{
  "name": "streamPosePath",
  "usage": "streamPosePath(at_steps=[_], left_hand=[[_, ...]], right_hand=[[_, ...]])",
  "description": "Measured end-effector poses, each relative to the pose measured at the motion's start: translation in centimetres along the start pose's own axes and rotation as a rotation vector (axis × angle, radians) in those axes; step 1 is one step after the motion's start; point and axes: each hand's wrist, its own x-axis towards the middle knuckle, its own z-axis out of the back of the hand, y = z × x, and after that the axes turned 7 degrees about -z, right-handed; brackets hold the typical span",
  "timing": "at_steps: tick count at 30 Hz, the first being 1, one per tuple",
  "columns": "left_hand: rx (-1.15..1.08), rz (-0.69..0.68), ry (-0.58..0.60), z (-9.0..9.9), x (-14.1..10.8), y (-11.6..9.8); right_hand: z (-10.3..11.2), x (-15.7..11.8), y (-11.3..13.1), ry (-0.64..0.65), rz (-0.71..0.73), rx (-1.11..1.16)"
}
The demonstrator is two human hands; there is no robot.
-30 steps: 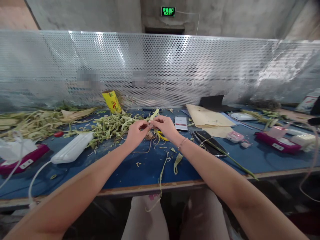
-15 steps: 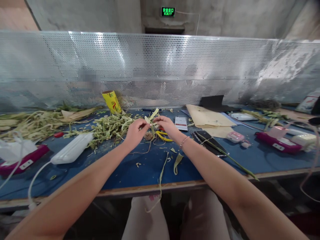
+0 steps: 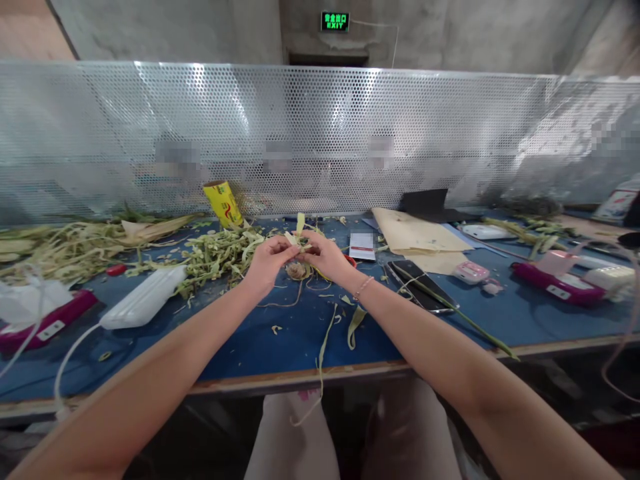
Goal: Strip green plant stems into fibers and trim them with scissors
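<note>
Both hands meet at the middle of the blue table. The fingers of my left hand (image 3: 270, 261) pinch a pale green plant strip (image 3: 301, 224) from the left. From the right, the bent fingers of my right hand (image 3: 323, 256) close on the same strip, whose end sticks up between the hands. Just below the fingertips lies a small ball of twine (image 3: 298, 270), its thread trailing left over the table. A heap of knotted green plant pieces (image 3: 223, 257) is beside my left hand. Something yellow and red is partly hidden behind my right hand.
A white power adapter (image 3: 145, 299) and a yellow can (image 3: 223, 204) stand at the left. Rightward are a small white box (image 3: 362, 246), brown paper (image 3: 417, 232), a dark phone (image 3: 423, 287) and a pink case (image 3: 471, 273). Perforated metal screen (image 3: 320, 133) runs behind.
My right hand has moved slightly left and down, closer to my left hand. The strip's end now points more upright, and more of the twine ball shows.
</note>
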Motion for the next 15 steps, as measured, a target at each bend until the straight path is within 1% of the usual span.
streamPosePath(at_steps=[2, 4, 11, 13, 15], left_hand=[[-0.040, 0.036, -0.033, -0.1, -0.1, -0.1], [-0.055, 0.042, -0.053, -0.2, -0.1, -0.3], [-0.112, 0.078, -0.078, -0.2, -0.1, -0.6], [-0.133, 0.084, -0.068, -0.2, -0.1, -0.6], [-0.131, 0.085, -0.035, -0.2, -0.1, -0.5]], right_hand=[[0.0, -0.2, 0.2, 0.013, 0.025, -0.055], [-0.2, -0.4, 0.5, 0.028, 0.060, -0.094], [-0.2, -0.8, 1.6, 0.012, 0.178, -0.161], [0.0, -0.7, 1.8, -0.017, 0.175, -0.140], [0.2, -0.5, 1.8, -0.088, 0.124, -0.099]])
